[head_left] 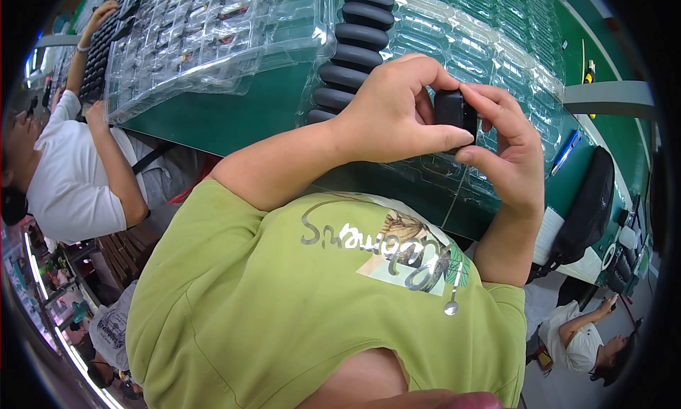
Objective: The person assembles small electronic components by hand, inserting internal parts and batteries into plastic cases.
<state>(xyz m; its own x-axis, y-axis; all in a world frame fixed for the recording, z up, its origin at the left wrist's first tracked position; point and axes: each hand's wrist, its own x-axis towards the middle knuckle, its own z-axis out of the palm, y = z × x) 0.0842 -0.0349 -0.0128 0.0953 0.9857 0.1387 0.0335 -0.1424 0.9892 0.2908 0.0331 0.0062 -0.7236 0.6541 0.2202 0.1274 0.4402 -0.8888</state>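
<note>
In front of my chest, both hands grip a small black rounded plastic case. My left hand [389,112] pinches the black case [447,111] between its thumb, along the lower edge, and its fingers at the top. From the other side, my right hand [512,143] closes on it with fingertips and thumb. Its far face and any fine detail are hidden. Just beyond my left hand, a column of similar black rounded pieces [352,56] stands in a clear tray. Under and beyond my hands spreads a clear moulded plastic tray [468,43] with oval pockets.
Another clear tray [206,33] holding small parts lies left on the green table [266,100]. Rightward are a blue pen-like tool [565,153], a black mesh bag [587,207], a grey curved bar [603,97] and a yellow-black tool [590,72]. A co-worker [85,161] sits at left.
</note>
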